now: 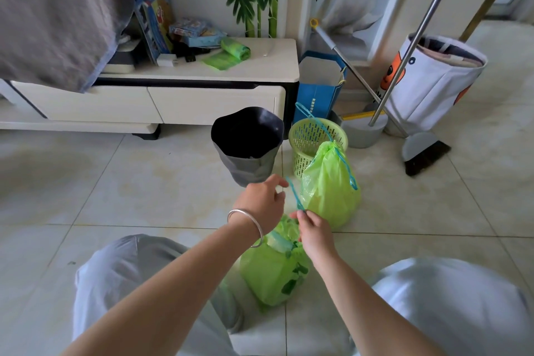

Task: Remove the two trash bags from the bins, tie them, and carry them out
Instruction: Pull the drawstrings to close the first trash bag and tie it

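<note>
Two green trash bags lie on the tiled floor. The far bag [329, 191] stands cinched, its blue drawstring loop trailing over the green lattice bin [306, 136]. The near bag [273, 272] sits between my knees with its mouth gathered. A blue drawstring [294, 193] rises from the near bag. My right hand [313, 233] pinches its lower end, and my left hand [264, 201], with a silver bangle on the wrist, holds its upper end by the fingertips. The dark grey bin [245, 165] stands with no bag in it, just beyond my left hand.
A low white TV cabinet [219, 101] holds a roll of green bags [234, 49], boxes and a grey cloth. A blue paper bag [318, 89], broom and dustpan [419, 153], a metal pole and a white fabric hamper [433, 81] crowd the right side.
</note>
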